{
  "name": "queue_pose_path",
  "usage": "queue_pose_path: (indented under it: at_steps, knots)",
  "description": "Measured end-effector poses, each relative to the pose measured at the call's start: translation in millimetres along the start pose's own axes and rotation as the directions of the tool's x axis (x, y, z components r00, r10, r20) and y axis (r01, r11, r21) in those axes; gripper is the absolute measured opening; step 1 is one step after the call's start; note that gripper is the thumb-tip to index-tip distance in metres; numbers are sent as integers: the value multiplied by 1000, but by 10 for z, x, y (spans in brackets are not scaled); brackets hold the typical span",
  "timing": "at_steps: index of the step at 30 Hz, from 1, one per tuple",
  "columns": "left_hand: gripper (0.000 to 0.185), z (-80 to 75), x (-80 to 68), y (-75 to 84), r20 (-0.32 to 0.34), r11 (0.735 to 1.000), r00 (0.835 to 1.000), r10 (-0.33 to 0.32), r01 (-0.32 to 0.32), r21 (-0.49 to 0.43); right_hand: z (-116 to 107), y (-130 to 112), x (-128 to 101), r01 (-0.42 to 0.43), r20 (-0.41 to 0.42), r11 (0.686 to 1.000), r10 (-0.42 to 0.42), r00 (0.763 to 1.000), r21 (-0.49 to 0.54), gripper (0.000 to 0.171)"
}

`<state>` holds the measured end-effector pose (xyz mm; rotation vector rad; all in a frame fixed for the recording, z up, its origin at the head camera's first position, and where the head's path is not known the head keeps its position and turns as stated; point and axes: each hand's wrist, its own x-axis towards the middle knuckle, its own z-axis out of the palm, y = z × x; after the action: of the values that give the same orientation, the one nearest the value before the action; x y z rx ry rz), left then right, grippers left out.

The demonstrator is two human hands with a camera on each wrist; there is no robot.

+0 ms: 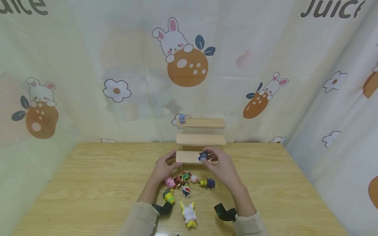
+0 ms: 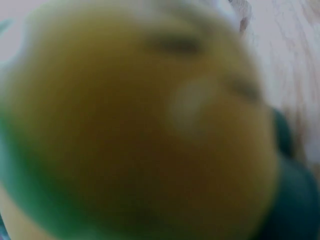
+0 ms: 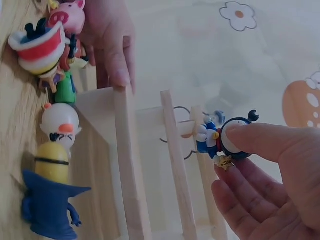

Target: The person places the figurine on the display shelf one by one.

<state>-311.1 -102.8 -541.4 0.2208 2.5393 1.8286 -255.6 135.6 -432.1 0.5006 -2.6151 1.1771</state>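
My right hand (image 1: 221, 165) pinches a small figurine (image 3: 220, 137) with a dark blue head, white face and blue body, thumb on its face. In the head view it overlaps the right part of the lowest board of a three-step wooden display shelf (image 1: 187, 156). At that board's left end, my left hand (image 1: 165, 167) grips the wood, thumb at the front edge. A small blue figurine (image 1: 181, 119) stands on the top board's left end. The left wrist view is mostly filled by a blurred yellow figure (image 2: 135, 125) with a green part, and the left hand is hidden there.
Before the shelf lie several figurines: a pink pig (image 1: 170, 183), a minion in a blue hat (image 1: 210, 183), a red-and-white one (image 1: 186, 190), a yellow-green one (image 1: 169, 196). A white-and-yellow figure (image 1: 189, 214) lies nearer, between black wrist mounts (image 1: 225, 213). A printed curtain (image 1: 136, 111) hangs behind.
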Motion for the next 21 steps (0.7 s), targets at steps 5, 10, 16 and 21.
queue_pose_path:
  at_steps: [5, 10, 16, 21]
  knots:
    - [78, 17, 14, -6, 1, 1000, 1000, -3, 3, 7, -26, 7, 196, -1, 31, 998, 3, 1000, -63, 39]
    - [77, 11, 8, 19, 1, 1000, 1000, -2, 1, 14, -87, -27, 520, 28, 55, 994, -22, 998, -107, 39]
    - [78, -1, 10, 15, 5, 1000, 1000, -4, 4, 12, -178, -147, 920, 20, 88, 981, -3, 996, -192, 38]
    - [77, 9, 6, 0, 3, 1000, 1000, 10, -10, 3, -196, -233, 1166, -12, 85, 981, 29, 996, -195, 39]
